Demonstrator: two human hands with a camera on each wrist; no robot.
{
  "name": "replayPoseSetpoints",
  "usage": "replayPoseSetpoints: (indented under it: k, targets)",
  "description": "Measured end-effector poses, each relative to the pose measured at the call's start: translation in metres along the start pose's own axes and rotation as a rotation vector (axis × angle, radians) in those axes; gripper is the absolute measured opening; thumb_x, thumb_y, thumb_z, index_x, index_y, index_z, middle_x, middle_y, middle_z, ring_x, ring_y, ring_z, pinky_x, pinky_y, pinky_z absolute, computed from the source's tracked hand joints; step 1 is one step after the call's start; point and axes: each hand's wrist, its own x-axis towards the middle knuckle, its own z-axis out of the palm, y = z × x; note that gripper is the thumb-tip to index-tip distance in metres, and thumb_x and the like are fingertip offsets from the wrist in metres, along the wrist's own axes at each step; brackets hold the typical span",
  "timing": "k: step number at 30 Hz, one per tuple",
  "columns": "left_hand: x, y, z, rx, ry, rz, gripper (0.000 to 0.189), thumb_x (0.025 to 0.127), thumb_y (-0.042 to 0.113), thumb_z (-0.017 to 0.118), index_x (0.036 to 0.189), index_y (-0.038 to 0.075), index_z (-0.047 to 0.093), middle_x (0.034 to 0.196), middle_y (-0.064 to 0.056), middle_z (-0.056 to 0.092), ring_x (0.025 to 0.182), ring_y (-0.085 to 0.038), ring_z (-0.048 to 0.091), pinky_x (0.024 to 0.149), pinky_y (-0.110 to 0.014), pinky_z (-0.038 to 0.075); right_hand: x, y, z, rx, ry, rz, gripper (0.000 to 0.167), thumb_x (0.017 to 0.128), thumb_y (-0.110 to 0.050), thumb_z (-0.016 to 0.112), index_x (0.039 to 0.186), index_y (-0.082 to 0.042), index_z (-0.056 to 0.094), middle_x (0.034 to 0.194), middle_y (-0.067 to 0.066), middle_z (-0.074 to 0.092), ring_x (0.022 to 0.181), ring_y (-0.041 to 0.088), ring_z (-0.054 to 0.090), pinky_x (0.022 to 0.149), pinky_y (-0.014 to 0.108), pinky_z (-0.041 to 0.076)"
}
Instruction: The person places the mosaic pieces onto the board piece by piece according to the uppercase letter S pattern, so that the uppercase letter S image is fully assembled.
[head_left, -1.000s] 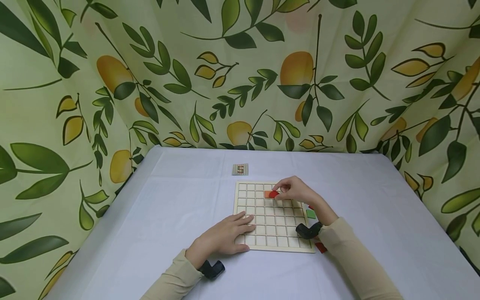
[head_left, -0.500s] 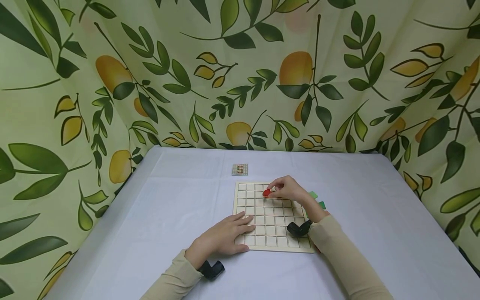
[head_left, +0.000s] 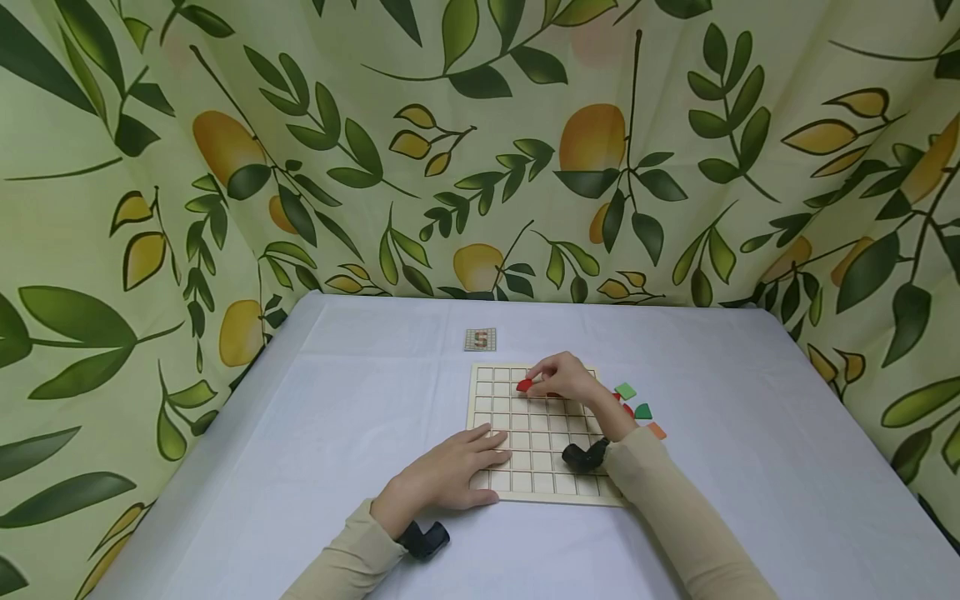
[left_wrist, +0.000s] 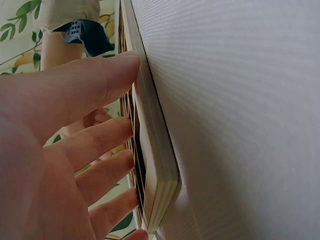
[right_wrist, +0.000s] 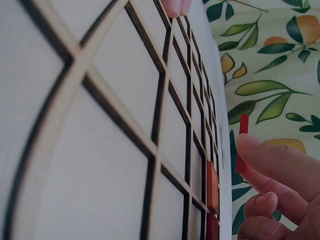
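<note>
A pale wooden grid board [head_left: 522,459] lies on the table in front of me. My left hand [head_left: 454,468] rests with spread fingers at its left edge; in the left wrist view the thumb [left_wrist: 115,72] reaches the board's side. Over the board's upper rows, my right hand [head_left: 566,379] pinches a small red tile [head_left: 524,385] between thumb and forefinger. The right wrist view shows that red tile [right_wrist: 243,123] edge-on, raised off the grid. Two tiles sit in grid cells near the hand: an orange tile [right_wrist: 213,187] and another red one [right_wrist: 213,227].
Beyond the board lies a small pattern card [head_left: 480,339] with an S-like figure. Loose tiles are scattered to the board's right, among them a light green square [head_left: 626,390], a dark green piece [head_left: 643,411] and an orange one [head_left: 657,430]. Leaf-print curtains surround the white-covered table.
My right hand has moved left across the upper rows with the red tile in its pinch, uncovering loose tiles at the board's right. The left hand has stayed in place.
</note>
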Motion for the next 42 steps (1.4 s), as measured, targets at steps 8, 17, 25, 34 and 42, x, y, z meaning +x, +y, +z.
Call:
replayPoseSetpoints:
  k: [8,17,25,34,42]
  targets:
    - [0.0,0.0,0.001,0.003,-0.002,-0.001,0.058,0.094,0.038,0.068,0.146,0.015,0.056,0.16,-0.002,0.042,0.151,-0.029,0.032,0.123,-0.043,0.031,0.005,-0.003,0.008,-0.024,0.004,0.068,0.023,0.081,-0.005,0.082,0.1,0.006,0.076,0.063,-0.002,0.046,0.063,0.014,0.04,0.057,0.024,0.032]
    - [0.0,0.001,0.001,0.002,0.001,-0.001,0.058,0.094,0.038,0.068,0.146,0.016,0.055,0.16,-0.002,0.042,0.151,-0.029,0.032,0.122,-0.043,0.032,0.007,-0.004,0.013,-0.042,0.021,0.113,0.021,0.081,-0.006,0.083,0.098,0.005,0.077,0.065,-0.001,0.047,0.066,0.015,0.041,0.058,0.025,0.034]
    - [0.0,0.001,0.001,0.021,0.004,0.004,0.058,0.094,0.039,0.068,0.146,0.015,0.056,0.16,-0.002,0.043,0.151,-0.029,0.033,0.122,-0.042,0.032,0.008,-0.004,0.015,-0.091,0.043,0.109,0.021,0.078,-0.005,0.084,0.095,0.004,0.077,0.073,0.003,0.054,0.07,0.017,0.043,0.06,0.025,0.035]
    - [0.0,0.0,0.004,0.013,0.007,0.0,0.058,0.094,0.038,0.068,0.146,0.016,0.056,0.16,-0.002,0.042,0.151,-0.029,0.032,0.122,-0.043,0.032,0.008,-0.006,0.017,-0.117,0.052,0.131,0.021,0.078,-0.006,0.085,0.095,0.003,0.078,0.084,0.009,0.063,0.075,0.017,0.046,0.061,0.024,0.038]
    - [0.001,-0.001,0.004,0.026,-0.006,-0.023,0.058,0.094,0.04,0.068,0.146,0.018,0.055,0.16,0.0,0.041,0.152,-0.027,0.031,0.123,-0.041,0.032,0.008,-0.007,0.016,-0.128,0.059,0.148,0.021,0.077,-0.006,0.086,0.095,0.002,0.078,0.084,0.008,0.062,0.075,0.018,0.046,0.061,0.024,0.037]
